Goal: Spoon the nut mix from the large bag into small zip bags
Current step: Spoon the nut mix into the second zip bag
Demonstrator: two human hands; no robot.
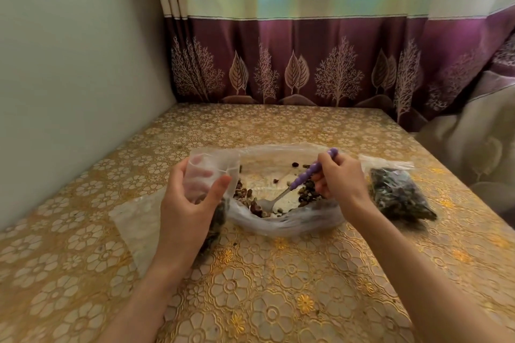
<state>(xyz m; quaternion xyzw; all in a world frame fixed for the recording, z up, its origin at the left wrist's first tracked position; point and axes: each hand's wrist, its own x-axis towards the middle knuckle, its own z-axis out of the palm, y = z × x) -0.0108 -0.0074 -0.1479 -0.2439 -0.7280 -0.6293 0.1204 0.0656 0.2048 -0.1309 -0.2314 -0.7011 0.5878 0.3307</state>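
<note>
Few nuts (252,198) remain in large bag (281,220).

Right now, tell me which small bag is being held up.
The clear small bag gripped by the left hand, nearly empty. The other small bag lies filled on the table, right of the spoon hand.

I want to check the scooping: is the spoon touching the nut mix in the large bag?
Touching. The head view shows the spoon bowl lying among the nut mix inside the large bag.
</note>
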